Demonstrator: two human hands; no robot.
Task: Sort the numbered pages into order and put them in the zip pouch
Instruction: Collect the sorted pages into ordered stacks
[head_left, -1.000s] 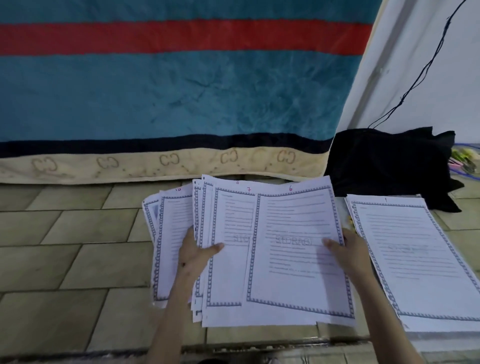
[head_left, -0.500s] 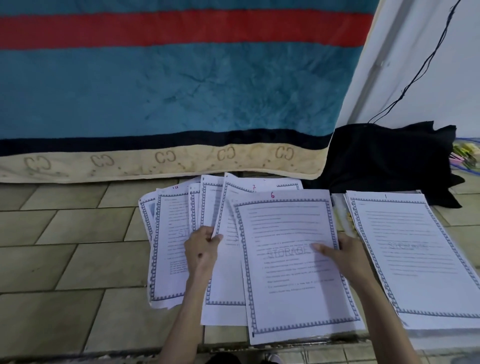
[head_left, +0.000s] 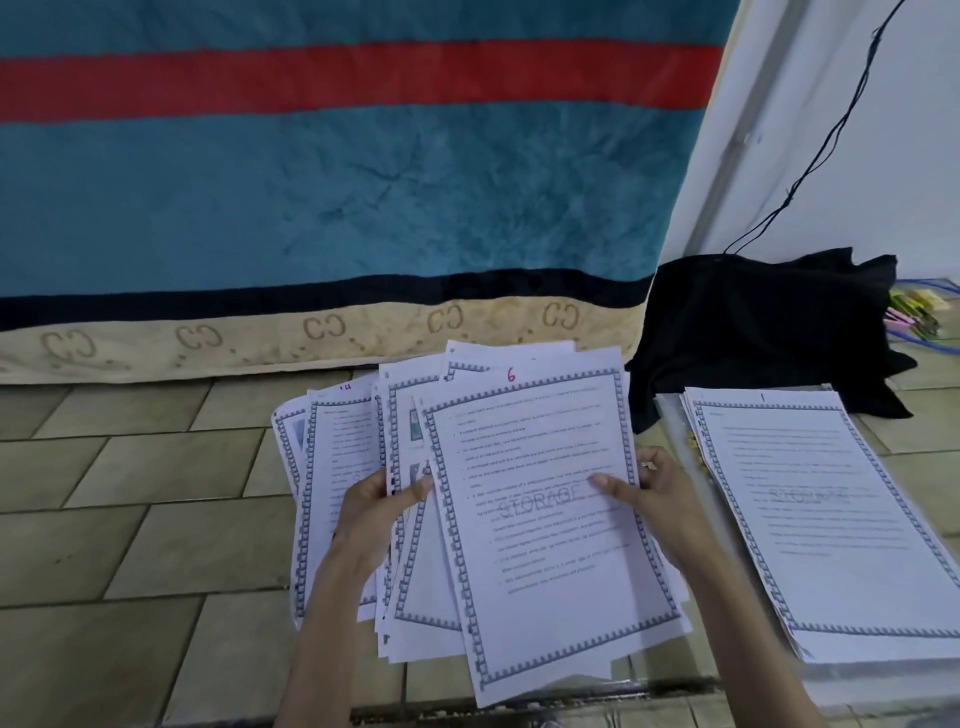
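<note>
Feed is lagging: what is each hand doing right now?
Left hand: grips the fanned pages.
Right hand: pinches the page marked 6, thumb on top.

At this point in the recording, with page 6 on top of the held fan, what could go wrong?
1. The left hand pinches a loose fan of unsorted pages; its splayed sheets could slip out and scatter on the tiled floor.
2. The right hand grips page 6 at one edge only, so it may sag or crease.
3. The sorted stack shows page 1 on top; adding page 6 there might break the order, if earlier numbers remain in the fan.
</note>
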